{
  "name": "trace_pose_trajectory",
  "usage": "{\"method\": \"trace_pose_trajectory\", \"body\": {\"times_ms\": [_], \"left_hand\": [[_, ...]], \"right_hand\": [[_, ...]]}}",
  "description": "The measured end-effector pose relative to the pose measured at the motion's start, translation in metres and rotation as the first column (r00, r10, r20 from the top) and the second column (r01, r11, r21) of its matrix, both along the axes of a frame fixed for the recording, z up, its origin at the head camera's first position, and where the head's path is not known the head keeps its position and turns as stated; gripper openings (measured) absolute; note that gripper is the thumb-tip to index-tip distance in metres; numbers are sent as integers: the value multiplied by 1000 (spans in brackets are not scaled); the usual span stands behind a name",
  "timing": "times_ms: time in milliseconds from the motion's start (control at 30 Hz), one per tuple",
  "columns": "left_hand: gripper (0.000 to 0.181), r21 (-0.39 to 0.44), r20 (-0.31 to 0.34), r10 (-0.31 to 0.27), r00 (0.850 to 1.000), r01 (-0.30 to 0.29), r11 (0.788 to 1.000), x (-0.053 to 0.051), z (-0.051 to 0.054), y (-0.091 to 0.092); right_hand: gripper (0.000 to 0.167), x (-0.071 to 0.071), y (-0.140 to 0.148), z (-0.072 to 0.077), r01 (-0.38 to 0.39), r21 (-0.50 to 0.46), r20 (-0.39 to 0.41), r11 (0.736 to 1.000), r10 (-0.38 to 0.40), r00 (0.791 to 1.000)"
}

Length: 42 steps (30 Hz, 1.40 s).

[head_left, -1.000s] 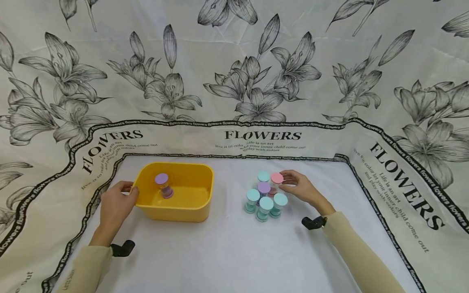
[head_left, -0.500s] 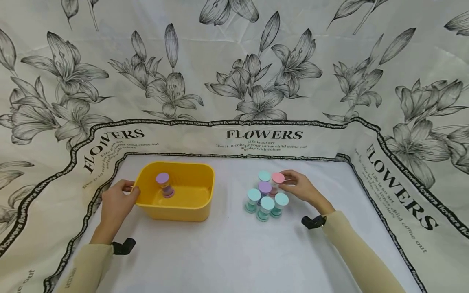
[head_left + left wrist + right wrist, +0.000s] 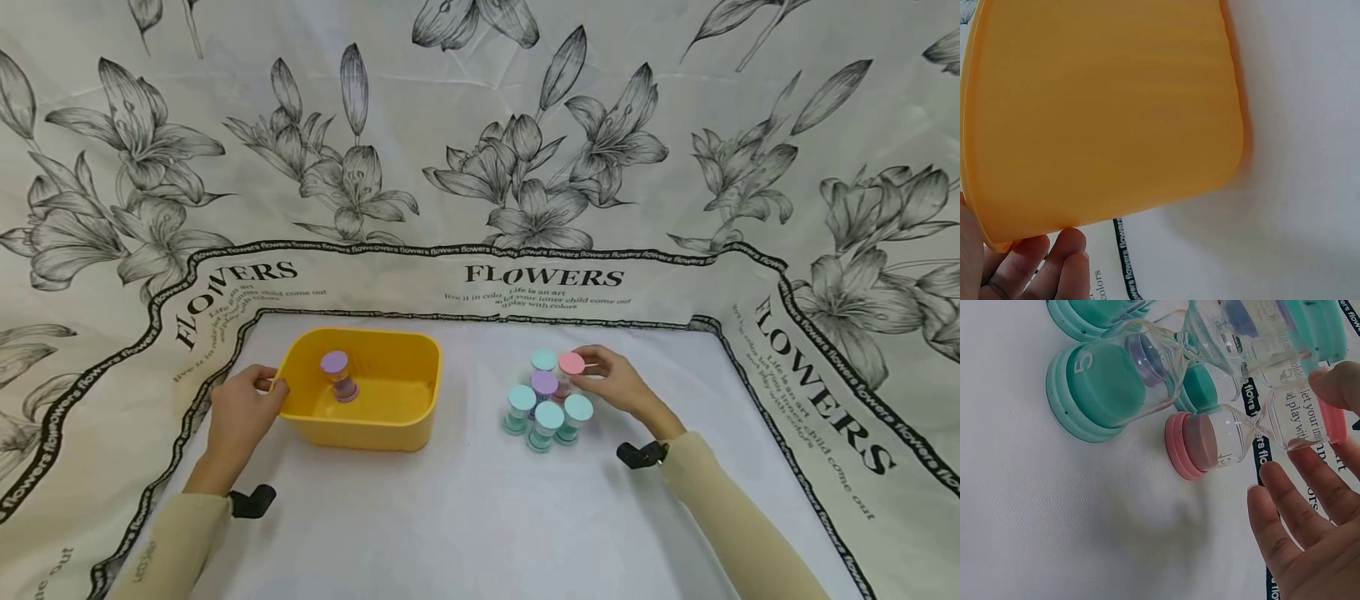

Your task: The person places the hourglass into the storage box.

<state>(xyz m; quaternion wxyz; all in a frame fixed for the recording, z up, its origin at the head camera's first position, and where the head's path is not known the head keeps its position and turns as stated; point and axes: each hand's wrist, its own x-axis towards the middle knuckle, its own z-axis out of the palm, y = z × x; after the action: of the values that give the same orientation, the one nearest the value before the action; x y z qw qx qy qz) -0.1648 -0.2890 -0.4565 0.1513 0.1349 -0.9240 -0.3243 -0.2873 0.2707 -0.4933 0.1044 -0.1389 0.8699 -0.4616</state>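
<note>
My left hand point(image 3: 243, 417) grips the left rim of a yellow plastic bin point(image 3: 360, 435), thumb and fingers at its edge; fingertips point(image 3: 1074, 240) show beneath the bin's wall in the left wrist view. Inside stands an hourglass with purple caps point(image 3: 339, 375). My right hand point(image 3: 617, 383) pinches the upper cap of a pink hourglass point(image 3: 1200, 447), which stands upright at the back right of a cluster. Around it are several teal hourglasses point(image 3: 547, 423) and a purple one point(image 3: 543, 385). In the right wrist view, a teal hourglass point(image 3: 1107, 384) partly overlaps others behind it.
A white tabletop point(image 3: 465, 517) lies under everything. Its back and sides are bordered by a flower-printed cloth point(image 3: 543, 279) with dark trim, which rises behind as a backdrop. A stretch of white surface separates the bin from the hourglass cluster.
</note>
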Motion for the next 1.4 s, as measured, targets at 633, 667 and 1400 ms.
{"method": "trace_pose_trajectory", "body": {"times_ms": [633,667,1400], "left_hand": [[33,20,-53,0,999,1,1000,-1,-12,-2],[33,20,-59,0,998,1,1000,-1,-14,-2],[35,93,-54,19,998,-14,996,2,-25,-5]], "right_hand": [[57,0,8,36,104,12,-118,994,-102,988],[56,0,7,39,110,6,-130,994,-108,986],[49,2,-69,97,-83,-222,-275,971,20,961]]}}
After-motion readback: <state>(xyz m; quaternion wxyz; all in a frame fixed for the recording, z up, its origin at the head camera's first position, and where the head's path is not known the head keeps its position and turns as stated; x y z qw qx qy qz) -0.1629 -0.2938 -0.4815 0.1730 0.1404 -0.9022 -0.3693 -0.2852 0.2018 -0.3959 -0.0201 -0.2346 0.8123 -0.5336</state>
